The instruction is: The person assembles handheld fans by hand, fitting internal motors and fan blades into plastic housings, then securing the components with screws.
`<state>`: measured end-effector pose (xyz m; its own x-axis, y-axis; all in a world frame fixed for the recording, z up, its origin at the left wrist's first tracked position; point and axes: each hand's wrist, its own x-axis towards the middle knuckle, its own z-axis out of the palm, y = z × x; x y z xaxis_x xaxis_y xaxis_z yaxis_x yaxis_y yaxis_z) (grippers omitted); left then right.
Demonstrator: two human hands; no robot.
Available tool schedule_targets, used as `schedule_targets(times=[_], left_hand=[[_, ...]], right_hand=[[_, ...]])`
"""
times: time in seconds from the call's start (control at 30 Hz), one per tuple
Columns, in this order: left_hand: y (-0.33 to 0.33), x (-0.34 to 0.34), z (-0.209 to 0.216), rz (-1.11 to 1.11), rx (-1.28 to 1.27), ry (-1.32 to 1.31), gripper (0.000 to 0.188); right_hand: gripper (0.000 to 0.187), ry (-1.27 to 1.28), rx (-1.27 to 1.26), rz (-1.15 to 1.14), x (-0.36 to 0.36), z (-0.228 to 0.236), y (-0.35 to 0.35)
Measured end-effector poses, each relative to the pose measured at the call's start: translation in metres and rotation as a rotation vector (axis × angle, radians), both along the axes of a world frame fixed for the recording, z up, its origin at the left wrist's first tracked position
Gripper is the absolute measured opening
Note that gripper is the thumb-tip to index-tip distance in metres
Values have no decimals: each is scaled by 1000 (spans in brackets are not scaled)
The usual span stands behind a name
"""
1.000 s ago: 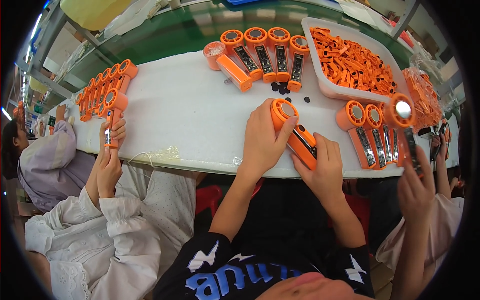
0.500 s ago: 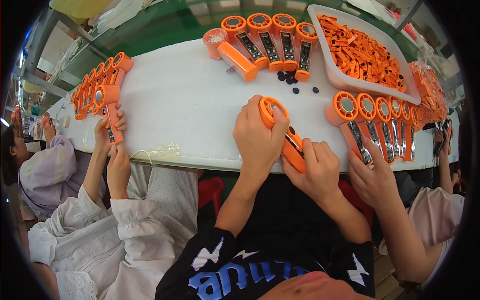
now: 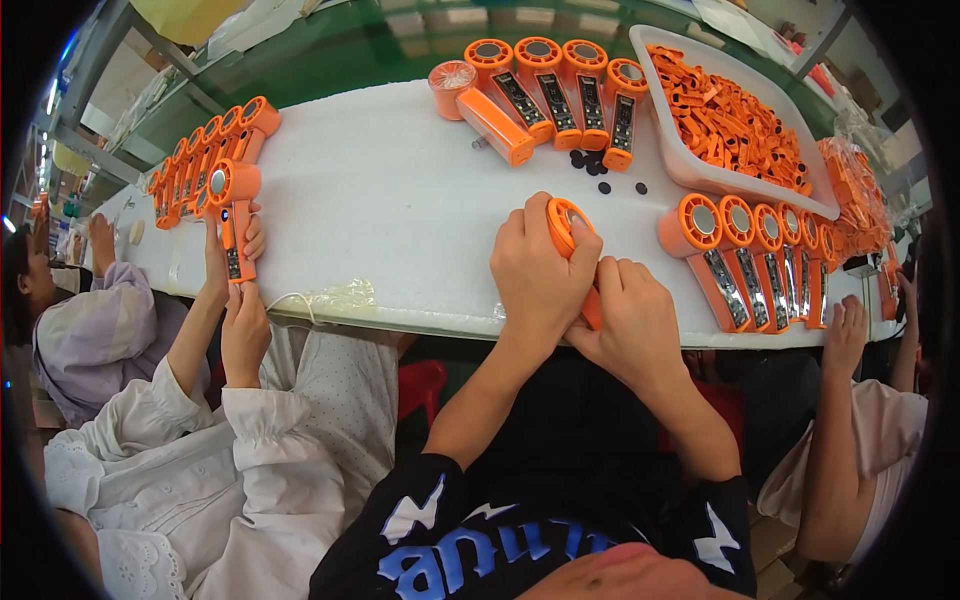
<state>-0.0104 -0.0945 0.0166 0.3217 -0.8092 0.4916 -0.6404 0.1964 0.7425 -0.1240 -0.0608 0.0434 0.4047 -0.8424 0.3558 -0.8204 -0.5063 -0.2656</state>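
An orange handheld fan (image 3: 562,229) is held over the near edge of the white work surface, its round head up and its handle down. My left hand (image 3: 540,262) wraps round the head, thumb across its face. On the handle, my right hand (image 3: 638,322) is closed, hiding most of it; only a strip of orange shows between the hands. Right of my hands stands a row of similar fans (image 3: 712,275) with open handles showing circuit boards. Several more such fans (image 3: 540,85) lie beyond, beside one with a clear-covered head (image 3: 452,78). Small black discs (image 3: 604,187) lie near them.
A white plastic bin (image 3: 700,180) of small orange parts stands at the far right, with a bagged orange stack (image 3: 855,190) beside it. On the left, a co-worker's hands (image 3: 243,310) hold a fan near another fan row (image 3: 205,155). Clear tape (image 3: 345,295) sticks to the near edge.
My right hand has slid up the handle toward the head and covers more of it. The co-worker's hand on the right has left the fan row. The whole view has shifted slightly.
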Motion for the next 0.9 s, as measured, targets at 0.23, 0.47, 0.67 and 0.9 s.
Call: schedule_targets(times=[0.23, 0.47, 0.67, 0.9], left_hand=[[-6, 9, -8, -291, -135, 386, 33], [9, 12, 7, -694, -96, 883, 61], [12, 10, 9, -765, 93, 841, 92], [14, 6, -1, -794, 50, 873, 100]], right_hand=[[41, -167, -8, -13, -3, -3, 9], [52, -794, 279, -15, -27, -10, 11], [51, -673, 172, -21, -34, 5, 4], [54, -550, 356, -67, -33, 13, 2]])
